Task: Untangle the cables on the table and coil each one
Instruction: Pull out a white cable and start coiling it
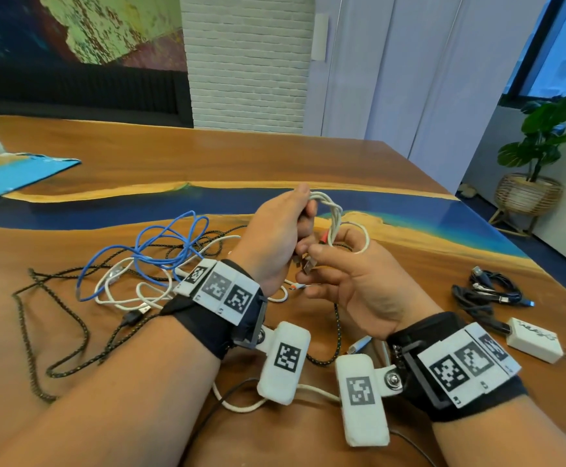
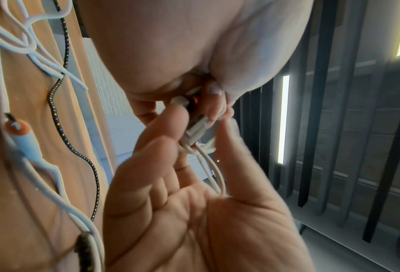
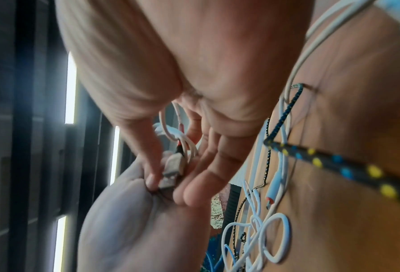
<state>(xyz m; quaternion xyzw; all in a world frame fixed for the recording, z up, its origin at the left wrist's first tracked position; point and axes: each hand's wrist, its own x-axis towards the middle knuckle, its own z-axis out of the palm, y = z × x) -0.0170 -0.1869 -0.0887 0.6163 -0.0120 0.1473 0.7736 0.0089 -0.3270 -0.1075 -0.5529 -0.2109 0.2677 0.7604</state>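
I hold a coiled white cable (image 1: 333, 214) above the wooden table (image 1: 275, 156). My left hand (image 1: 303, 217) grips the top of its twisted loops. Just below, my right hand (image 1: 320, 262) pinches the cable's silver USB plug (image 1: 309, 265) between thumb and fingers, with one loop round its fingers. The right wrist view shows the same plug (image 3: 170, 174) in the fingertips. On the table to the left lies a tangle: a blue cable (image 1: 160, 244), a black braided cable (image 1: 22, 318) and a loose white cable (image 1: 120, 294).
Coiled black cables (image 1: 490, 291) and a white charger block (image 1: 532, 338) lie at the right, near the table edge. A blue sheet (image 1: 12, 176) covers the far left corner. More white and braided cable runs under my wrists. A potted plant (image 1: 544, 139) stands beyond the table.
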